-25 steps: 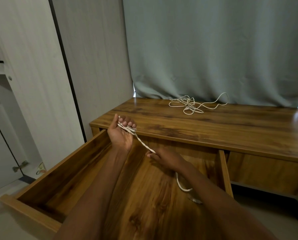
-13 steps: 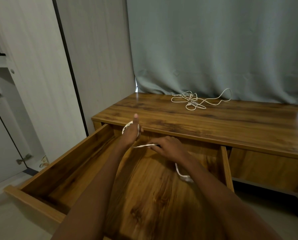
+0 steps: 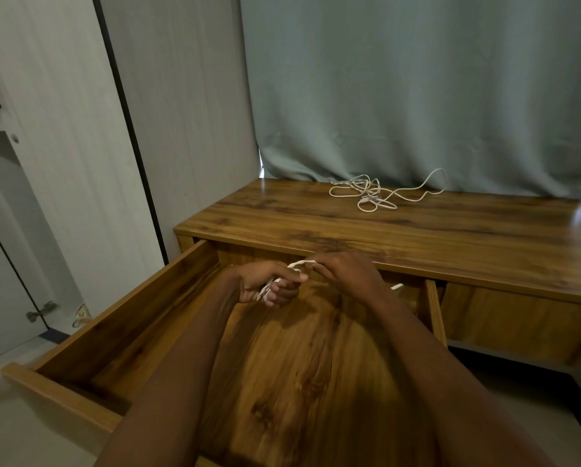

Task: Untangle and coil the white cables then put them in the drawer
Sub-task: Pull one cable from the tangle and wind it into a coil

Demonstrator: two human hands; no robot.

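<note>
Both hands hover over the open wooden drawer. My left hand is closed around loops of a white cable wound on its fingers. My right hand pinches the same cable just right of the left hand, and a short white end sticks out behind the right wrist. A second white cable lies in a loose tangle on the wooden cabinet top, near the curtain, apart from both hands.
A grey-green curtain hangs behind the cabinet. A tall white wardrobe stands at the left, close to the drawer's left wall. A shut drawer front sits to the right of the open drawer.
My left hand turned from palm-up and open-fingered to curled down around the loops. My right hand rose from inside the drawer to meet it, and the hanging length of cable has shortened.
</note>
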